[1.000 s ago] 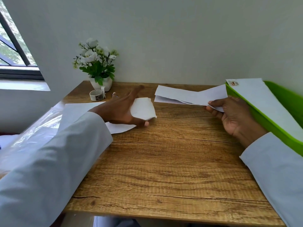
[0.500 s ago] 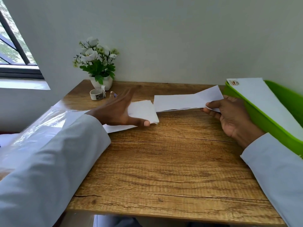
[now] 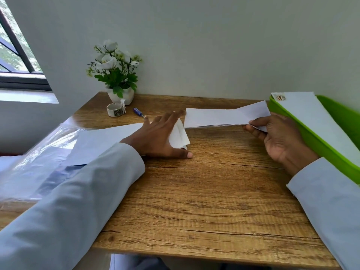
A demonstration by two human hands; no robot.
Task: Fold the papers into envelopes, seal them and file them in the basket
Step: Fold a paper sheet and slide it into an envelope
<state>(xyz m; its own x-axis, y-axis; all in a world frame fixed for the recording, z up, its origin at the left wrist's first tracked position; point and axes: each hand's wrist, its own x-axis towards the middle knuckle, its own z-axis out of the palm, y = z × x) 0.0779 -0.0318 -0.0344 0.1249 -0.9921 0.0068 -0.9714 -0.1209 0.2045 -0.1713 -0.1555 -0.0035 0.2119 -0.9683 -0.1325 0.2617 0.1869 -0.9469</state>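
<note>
1. The long white folded paper envelope is held off the wooden bench, its left end reaching toward the bench's middle and its right end just beside the green plastic basket. It now lies flatter and more closed than a second ago, when its layers gaped apart.
2. The right hand pinches the envelope's right end between thumb and curled fingers, probably to keep the folds shut while it is sealed or carried to the basket.
3. The left hand lies with fingers spread and straight, pressing a smaller folded white paper onto the bench, seemingly to stop it unfolding. It has turned slightly since the earlier frame.
4. Under that hand a flat white sheet waits, partly on clear plastic wrapping.
5. A white envelope with a stamp already rests in the basket.
6. Behind stand a white roll of tape, a blue pen and a white pot of flowers.
</note>
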